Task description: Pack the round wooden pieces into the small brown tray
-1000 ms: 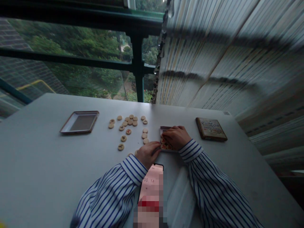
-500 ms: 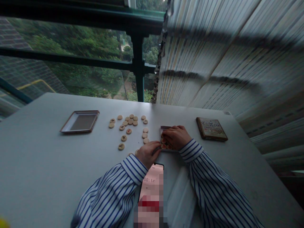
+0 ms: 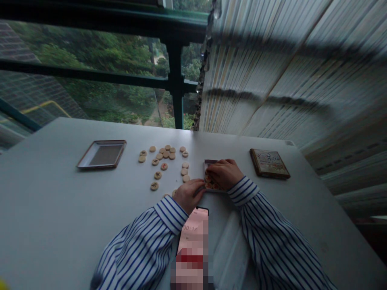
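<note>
**On the table [image 3: 60, 193]: box [image 3: 208, 163] under both hands**

Right hand [image 3: 225, 174] lies curled over the box of round pieces at mid-table. Left hand [image 3: 189, 195], fingers bent, touches its near edge. Whether either grips a piece cannot be told. Loose pieces [image 3: 165, 159] lie just left.

Left hand [image 3: 189, 194] and right hand [image 3: 224, 173] rest on a small tray [image 3: 208, 163] beside scattered discs [image 3: 165, 155].
</note>
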Available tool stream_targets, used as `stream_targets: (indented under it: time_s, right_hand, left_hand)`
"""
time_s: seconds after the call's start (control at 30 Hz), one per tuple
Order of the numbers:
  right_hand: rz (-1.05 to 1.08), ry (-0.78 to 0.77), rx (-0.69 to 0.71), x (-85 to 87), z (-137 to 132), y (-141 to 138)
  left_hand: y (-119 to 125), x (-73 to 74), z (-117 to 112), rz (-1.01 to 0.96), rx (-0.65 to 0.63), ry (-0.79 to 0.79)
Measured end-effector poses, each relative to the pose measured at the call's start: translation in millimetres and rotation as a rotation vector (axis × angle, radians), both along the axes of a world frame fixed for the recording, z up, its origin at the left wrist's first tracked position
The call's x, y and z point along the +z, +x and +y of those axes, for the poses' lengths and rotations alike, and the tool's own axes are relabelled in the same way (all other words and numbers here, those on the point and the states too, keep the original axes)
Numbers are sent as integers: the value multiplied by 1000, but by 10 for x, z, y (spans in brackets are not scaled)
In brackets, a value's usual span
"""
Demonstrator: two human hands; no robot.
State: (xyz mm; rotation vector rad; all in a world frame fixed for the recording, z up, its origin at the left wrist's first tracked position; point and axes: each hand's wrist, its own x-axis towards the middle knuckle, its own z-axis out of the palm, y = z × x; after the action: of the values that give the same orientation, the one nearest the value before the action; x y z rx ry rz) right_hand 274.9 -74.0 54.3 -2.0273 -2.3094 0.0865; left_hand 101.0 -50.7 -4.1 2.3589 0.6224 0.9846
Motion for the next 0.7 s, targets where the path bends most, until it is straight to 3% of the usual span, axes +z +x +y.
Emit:
stream_targets:
  time_s: [0.7]
  right_hand:
    - [-25,31,-28,67,-15,-1]
  left_hand:
    - [-6,52,-18,-9,42,34]
